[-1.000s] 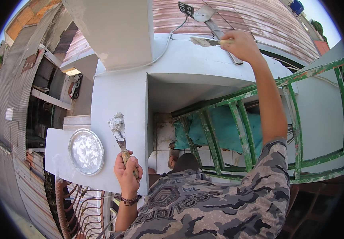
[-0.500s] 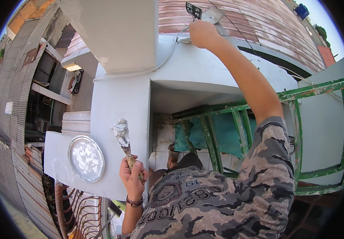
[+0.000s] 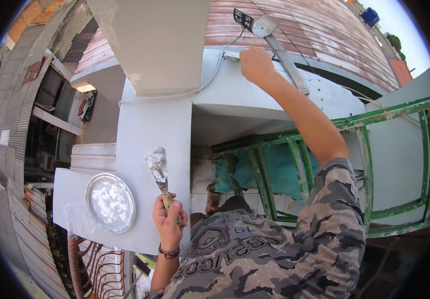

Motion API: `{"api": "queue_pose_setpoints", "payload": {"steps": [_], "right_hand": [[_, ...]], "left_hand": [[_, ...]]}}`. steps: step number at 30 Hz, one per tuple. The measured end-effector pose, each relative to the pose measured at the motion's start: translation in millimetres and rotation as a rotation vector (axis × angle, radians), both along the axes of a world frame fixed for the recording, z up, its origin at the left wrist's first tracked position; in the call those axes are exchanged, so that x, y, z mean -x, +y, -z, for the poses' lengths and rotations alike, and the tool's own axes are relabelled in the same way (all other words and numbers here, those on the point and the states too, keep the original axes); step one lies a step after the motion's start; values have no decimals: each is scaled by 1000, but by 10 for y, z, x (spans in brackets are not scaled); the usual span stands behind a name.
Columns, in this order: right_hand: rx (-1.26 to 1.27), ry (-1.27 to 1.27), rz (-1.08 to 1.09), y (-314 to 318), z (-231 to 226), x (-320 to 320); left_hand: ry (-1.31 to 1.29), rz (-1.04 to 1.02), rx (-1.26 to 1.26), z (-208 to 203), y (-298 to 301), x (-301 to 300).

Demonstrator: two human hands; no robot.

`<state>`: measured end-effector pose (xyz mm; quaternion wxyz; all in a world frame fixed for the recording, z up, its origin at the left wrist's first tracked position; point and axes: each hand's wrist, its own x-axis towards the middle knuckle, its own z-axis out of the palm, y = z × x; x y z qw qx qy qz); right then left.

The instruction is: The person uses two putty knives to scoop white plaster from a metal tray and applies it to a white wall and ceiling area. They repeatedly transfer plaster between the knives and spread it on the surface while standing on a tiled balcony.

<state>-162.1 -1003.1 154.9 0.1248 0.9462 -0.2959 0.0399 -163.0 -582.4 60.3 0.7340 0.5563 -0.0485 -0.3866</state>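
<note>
My left hand (image 3: 169,218) is closed round the handle of a putty knife (image 3: 165,192), held upright with its blade up. A thick lump of white putty (image 3: 156,162) covers the blade. Further out, my right hand (image 3: 257,65) is closed over the white ledge (image 3: 215,67), its back toward me. Whatever its fingers hold, if anything, is hidden. A small greyish piece (image 3: 232,57) shows on the ledge just left of it. On the lower white slab at left lies a round lid (image 3: 110,203) smeared with white putty.
A green metal ladder (image 3: 364,164) stands at right. Beyond my right hand are a flat-headed fixture on a post (image 3: 287,62), a dark plate (image 3: 243,20) and a loose white cable (image 3: 210,74). A pale pillar (image 3: 160,45) rises at upper left. A curved railing (image 3: 100,269) is lower left.
My right hand has come back toward me, uncovering more of the post. My left hand still holds the loaded putty knife at much the same place. The whole view has shifted slightly.
</note>
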Motion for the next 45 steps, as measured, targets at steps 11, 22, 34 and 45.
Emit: {"api": "queue_pose_setpoints", "payload": {"steps": [11, 22, 34, 45], "right_hand": [[29, -134, -10, 477, 773, 118], [-9, -266, 42, 309, 632, 154], [-12, -216, 21, 371, 516, 152], [-96, -153, 0, 161, 254, 150]], "left_hand": [[31, 61, 15, -6, -13, -6], [-49, 57, -13, -63, -105, -61], [-9, 43, -20, -19, -93, -13], [-32, 26, -23, -16, -27, -32]]}}
